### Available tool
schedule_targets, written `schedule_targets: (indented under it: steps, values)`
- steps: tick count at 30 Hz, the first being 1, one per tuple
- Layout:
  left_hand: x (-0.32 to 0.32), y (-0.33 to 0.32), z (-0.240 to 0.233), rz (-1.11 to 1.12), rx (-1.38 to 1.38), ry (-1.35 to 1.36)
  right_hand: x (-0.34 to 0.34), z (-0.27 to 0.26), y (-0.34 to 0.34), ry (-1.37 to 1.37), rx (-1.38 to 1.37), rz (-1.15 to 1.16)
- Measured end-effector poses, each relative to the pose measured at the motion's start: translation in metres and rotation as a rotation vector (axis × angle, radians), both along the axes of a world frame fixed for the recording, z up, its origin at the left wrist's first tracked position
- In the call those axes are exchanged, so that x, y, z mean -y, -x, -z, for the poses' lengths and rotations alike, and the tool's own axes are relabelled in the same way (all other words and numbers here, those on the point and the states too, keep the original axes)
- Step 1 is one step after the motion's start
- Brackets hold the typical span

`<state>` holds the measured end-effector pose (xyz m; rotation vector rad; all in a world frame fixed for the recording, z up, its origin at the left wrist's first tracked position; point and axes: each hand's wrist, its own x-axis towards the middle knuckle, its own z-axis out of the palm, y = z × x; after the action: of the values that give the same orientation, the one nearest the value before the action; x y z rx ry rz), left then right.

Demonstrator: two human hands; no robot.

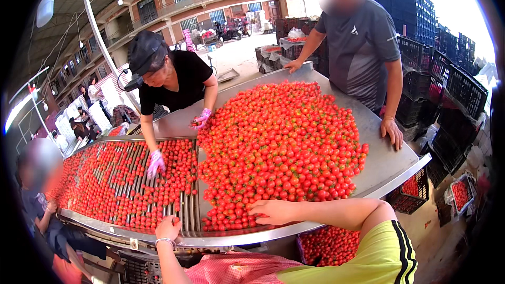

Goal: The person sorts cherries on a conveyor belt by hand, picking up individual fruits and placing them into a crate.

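Observation:
A large heap of cherry tomatoes covers the middle of a sheet-metal table. My right hand reaches across the near side of the heap, fingers apart and touching the tomatoes; its fingertips are partly hidden among them. To its left, a roller conveyor carries a loose layer of tomatoes. Over the conveyor's near metal rim bends my left hand, a bracelet on its wrist. A bit of red shows by its fingers, but whether it grips a tomato is unclear.
Opposite, a co-worker's gloved hands work over conveyor and heap. Another person's hand rests on the table's right side. Tomatoes fill a crate below the near edge. Black plastic crates are stacked at right. Someone sits at far left.

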<state>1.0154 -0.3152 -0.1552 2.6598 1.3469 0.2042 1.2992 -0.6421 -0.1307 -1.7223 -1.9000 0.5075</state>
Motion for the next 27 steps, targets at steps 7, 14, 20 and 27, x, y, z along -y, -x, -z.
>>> schedule_targets:
  steps: [7, 14, 20, 27]
  values:
    - [-0.011, 0.007, 0.009, 0.054, -0.023, 0.057, -0.002, 0.004, 0.001, -0.116, -0.012, -0.006]
    - [-0.006, -0.005, -0.005, 0.034, -0.140, 0.181, 0.000, -0.006, -0.001, 0.113, -0.024, -0.002]
    - [-0.009, -0.004, 0.000, 0.076, -0.182, 0.172, -0.002, 0.022, -0.001, -0.121, -0.033, -0.032]
    - [-0.014, -0.009, 0.003, 0.052, -0.202, 0.218, -0.003, 0.020, -0.005, -0.054, -0.059, -0.026]
